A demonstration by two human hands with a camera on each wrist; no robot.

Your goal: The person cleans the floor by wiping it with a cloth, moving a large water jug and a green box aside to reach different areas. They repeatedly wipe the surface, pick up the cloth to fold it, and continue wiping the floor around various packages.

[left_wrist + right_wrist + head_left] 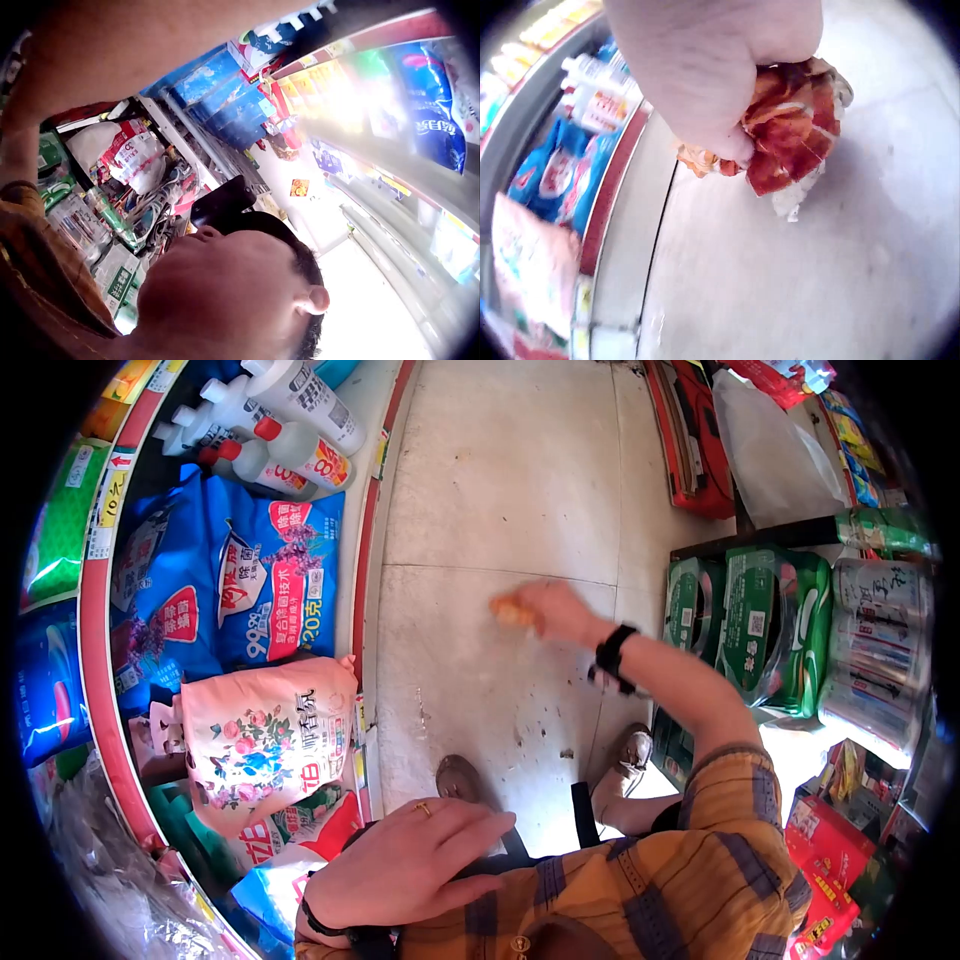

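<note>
My right hand (555,608) reaches out over the floor and grips a crumpled orange-red and whitish wad (791,139), which looks like paper or wrapper. In the head view only an orange bit of the wad (512,612) shows beyond the fingers. The wad's torn, folded edges hang below the fingers in the right wrist view. My left hand (410,860), with a ring on one finger, is held in front of the body with its fingers extended and nothing in them. Near it, on the left shelf, is a pink bag with printed flowers (265,740).
Blue bags (280,570) and white bottles (310,405) fill the left shelf, behind a red edge strip (372,590). Green packs (765,630) and wrapped cans (875,650) are stacked at the right. Pale floor tiles (500,490) with dark specks run between them.
</note>
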